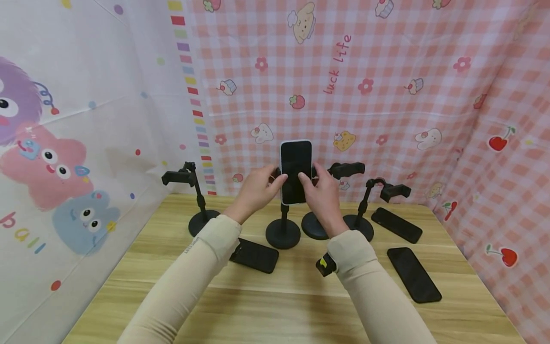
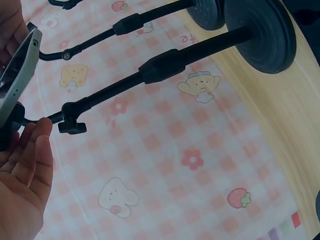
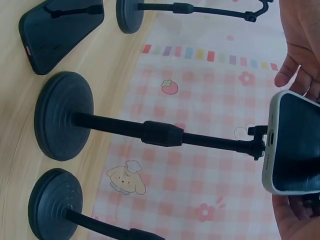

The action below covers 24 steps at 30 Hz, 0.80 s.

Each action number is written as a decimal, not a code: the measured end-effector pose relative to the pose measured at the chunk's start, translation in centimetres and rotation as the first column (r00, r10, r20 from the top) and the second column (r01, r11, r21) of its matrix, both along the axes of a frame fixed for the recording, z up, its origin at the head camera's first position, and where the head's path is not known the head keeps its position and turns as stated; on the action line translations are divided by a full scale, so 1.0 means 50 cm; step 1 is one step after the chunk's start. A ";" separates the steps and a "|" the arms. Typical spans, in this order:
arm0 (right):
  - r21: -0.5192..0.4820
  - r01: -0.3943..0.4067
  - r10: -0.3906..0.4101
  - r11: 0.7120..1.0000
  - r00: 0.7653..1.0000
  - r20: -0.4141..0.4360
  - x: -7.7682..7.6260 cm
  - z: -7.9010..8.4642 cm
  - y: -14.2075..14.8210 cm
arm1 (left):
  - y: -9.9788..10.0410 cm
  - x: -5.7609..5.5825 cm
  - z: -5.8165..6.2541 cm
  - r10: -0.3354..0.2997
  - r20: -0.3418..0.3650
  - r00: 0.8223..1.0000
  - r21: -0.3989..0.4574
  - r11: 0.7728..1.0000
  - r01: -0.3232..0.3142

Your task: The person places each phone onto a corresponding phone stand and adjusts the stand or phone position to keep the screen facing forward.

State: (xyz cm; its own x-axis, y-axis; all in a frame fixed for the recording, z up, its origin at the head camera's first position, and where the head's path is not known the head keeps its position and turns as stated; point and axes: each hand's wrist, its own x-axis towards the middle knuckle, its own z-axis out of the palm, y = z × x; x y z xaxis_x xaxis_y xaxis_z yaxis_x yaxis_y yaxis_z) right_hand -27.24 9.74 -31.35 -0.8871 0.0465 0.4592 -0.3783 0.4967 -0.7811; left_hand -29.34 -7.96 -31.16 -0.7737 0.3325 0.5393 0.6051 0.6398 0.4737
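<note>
A smartphone with a pale frame and dark screen stands upright at the head of a black phone stand. My left hand grips its left side, thumb at the screen's edge and fingers behind. On the opposite side my right hand holds it, the thumb lying over the front. From the left wrist view, left fingertips reach the black holder behind the phone. The stand's pole runs from the round base up to the phone's back in the right wrist view, where the clamp is mostly hidden.
Further black stands are at the left, just right of centre and farther right. Dark phones lie on the wooden table: one front left, two at right. A checked cloth hangs behind.
</note>
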 end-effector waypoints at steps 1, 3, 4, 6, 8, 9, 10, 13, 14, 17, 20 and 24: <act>0.003 -0.002 0.002 1.000 1.000 0.004 0.000 0.001 -0.002 | -0.003 -0.001 0.000 -0.001 0.015 1.000 0.007 1.000 0.001; -0.005 -0.016 0.016 1.000 1.000 0.026 0.001 0.002 -0.007 | -0.009 -0.002 0.000 0.007 0.044 0.999 0.016 1.000 -0.007; -0.012 -0.019 0.020 1.000 0.999 0.038 0.002 0.002 -0.009 | -0.011 -0.003 0.000 0.010 0.056 0.998 0.018 1.000 -0.011; -0.025 -0.028 0.029 0.999 0.997 0.066 0.002 0.004 -0.013 | -0.016 -0.004 -0.001 0.020 0.075 0.997 0.021 1.000 -0.022; -0.036 -0.029 0.032 0.999 0.995 0.093 0.002 0.005 -0.016 | -0.019 -0.003 -0.001 0.027 0.084 0.996 0.027 0.999 -0.029; -0.044 -0.029 0.034 0.999 0.994 0.103 0.002 0.006 -0.018 | -0.020 -0.003 -0.001 0.030 0.085 0.996 0.028 0.999 -0.032; -0.048 -0.025 0.030 0.999 0.994 0.109 0.002 0.007 -0.019 | -0.021 -0.002 -0.001 0.032 0.082 0.996 0.029 0.999 -0.035; -0.055 -0.020 0.027 0.998 0.992 0.120 0.001 0.008 -0.021 | -0.021 0.001 0.000 0.042 0.072 0.997 0.036 0.998 -0.045; -0.059 -0.020 0.027 0.998 0.992 0.122 0.001 0.008 -0.021 | -0.021 0.001 0.000 0.044 0.067 0.997 0.039 0.998 -0.047; -0.067 -0.021 0.029 0.998 0.992 0.122 0.002 0.008 -0.021 | -0.019 0.001 0.000 0.043 0.065 0.997 0.061 0.997 -0.047; -0.075 -0.017 0.027 0.997 0.992 0.126 0.002 0.008 -0.022 | -0.020 -0.001 0.000 0.033 0.075 0.997 0.086 0.996 -0.039; -0.069 -0.010 0.020 0.998 0.991 0.136 0.003 0.008 -0.025 | -0.022 -0.005 -0.002 0.024 0.098 0.995 0.107 0.994 -0.034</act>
State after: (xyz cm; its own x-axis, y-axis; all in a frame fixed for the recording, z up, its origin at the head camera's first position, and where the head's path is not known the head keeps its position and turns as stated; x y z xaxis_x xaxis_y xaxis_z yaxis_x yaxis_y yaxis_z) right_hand -27.08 8.51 -30.96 -0.9420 0.0596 0.3303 -0.2731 0.4362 -0.8574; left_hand -29.57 -9.07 -31.27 -0.8321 0.2525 0.4938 0.5354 0.5980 0.5964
